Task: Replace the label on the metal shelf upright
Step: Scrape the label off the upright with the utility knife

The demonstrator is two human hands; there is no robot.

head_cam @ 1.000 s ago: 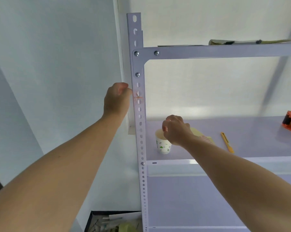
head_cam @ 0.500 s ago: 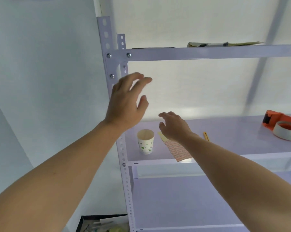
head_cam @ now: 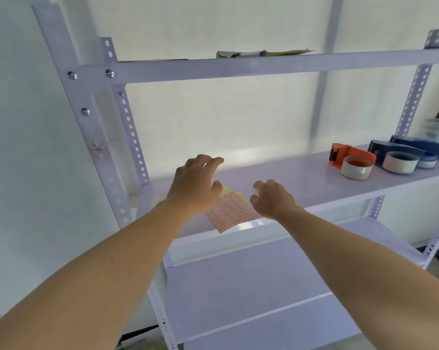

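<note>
The white metal shelf upright (head_cam: 87, 117) runs down the left of the view, with faint red traces of a label (head_cam: 97, 147) on its face. A sheet of small red-printed labels (head_cam: 229, 213) lies on the middle shelf (head_cam: 301, 178), with yellow paper under it. My left hand (head_cam: 195, 186) hovers over the sheet's left part with fingers spread and holds nothing. Just right of the sheet, my right hand (head_cam: 272, 198) hangs with loosely curled fingers, also holding nothing. The paper cup is hidden behind my left arm.
An orange tape dispenser (head_cam: 352, 161) and blue tape dispensers (head_cam: 405, 155) sit at the right of the middle shelf. Papers and a pen (head_cam: 258, 53) lie on the top shelf. A lower shelf (head_cam: 263, 286) lies below my arms.
My left hand left the upright and came down over the label sheet. The right hand moved off the cup to the sheet's right. The view swung right.
</note>
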